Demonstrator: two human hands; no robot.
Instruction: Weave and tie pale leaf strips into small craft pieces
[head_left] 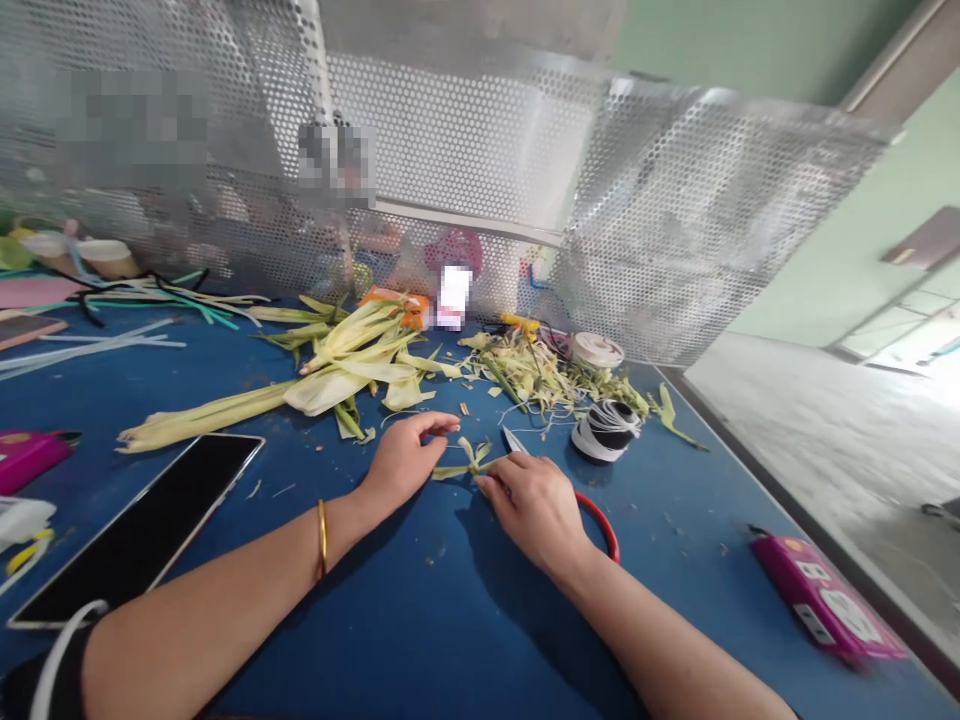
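A small tied piece of pale green corn husk (474, 457) stands between my hands, its strips spreading out. My right hand (536, 505) is closed, with thumb and fingertips pinching the husk's right side. Beneath that hand lies a pair of scissors (606, 530); the blade tip and red handle show, the middle is hidden. My left hand (405, 458), gold bangle at the wrist, is just left of the husk with curled fingers. A thin white thread (452, 446) runs from its thumb toward the husk; the grip on it is partly hidden.
Long corn husks (337, 385) and a heap of husk scraps (536, 370) lie behind my hands. A spool of white thread (606, 432) stands right. A phone (150, 520) lies left, a magenta box (825, 600) right. Beyond rises a perforated metal screen (465, 130), with people behind it.
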